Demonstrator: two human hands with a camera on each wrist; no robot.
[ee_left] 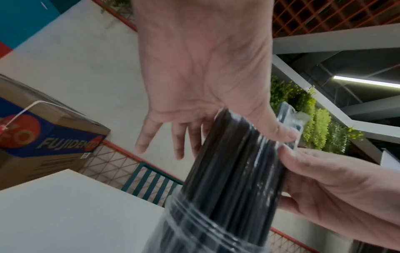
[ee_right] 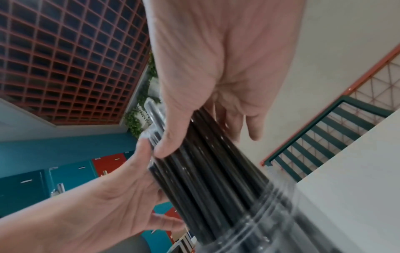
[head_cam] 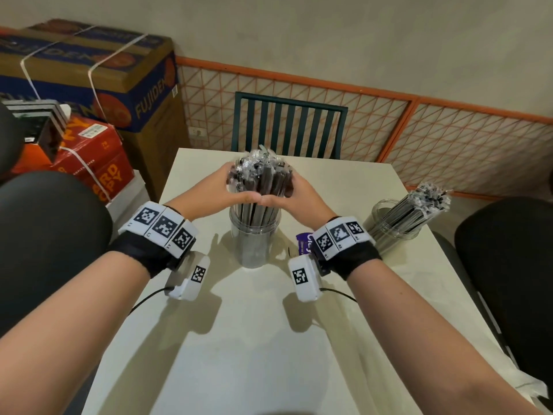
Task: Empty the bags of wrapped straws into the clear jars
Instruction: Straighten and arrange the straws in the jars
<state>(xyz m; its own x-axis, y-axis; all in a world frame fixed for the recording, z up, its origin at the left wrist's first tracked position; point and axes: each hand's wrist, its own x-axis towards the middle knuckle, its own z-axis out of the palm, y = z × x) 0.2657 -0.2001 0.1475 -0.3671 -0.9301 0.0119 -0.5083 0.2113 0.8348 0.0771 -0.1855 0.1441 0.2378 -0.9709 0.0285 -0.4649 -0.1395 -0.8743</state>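
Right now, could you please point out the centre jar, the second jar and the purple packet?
centre jar [head_cam: 254,250]: head view, clear front wall.
second jar [head_cam: 389,235]: head view, front wall.
purple packet [head_cam: 303,242]: head view, visible corner.

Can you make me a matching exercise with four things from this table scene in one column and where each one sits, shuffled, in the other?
Column one:
1. bundle of black wrapped straws
2. clear plastic jar at the centre
3. second clear jar of straws
4. purple packet

Column two:
A. at the table's right edge
B. flat on the table behind the right wrist
C. cupped between the left hand and right hand
D. standing under both hands

Pairs: 1-C, 2-D, 3-A, 4-B
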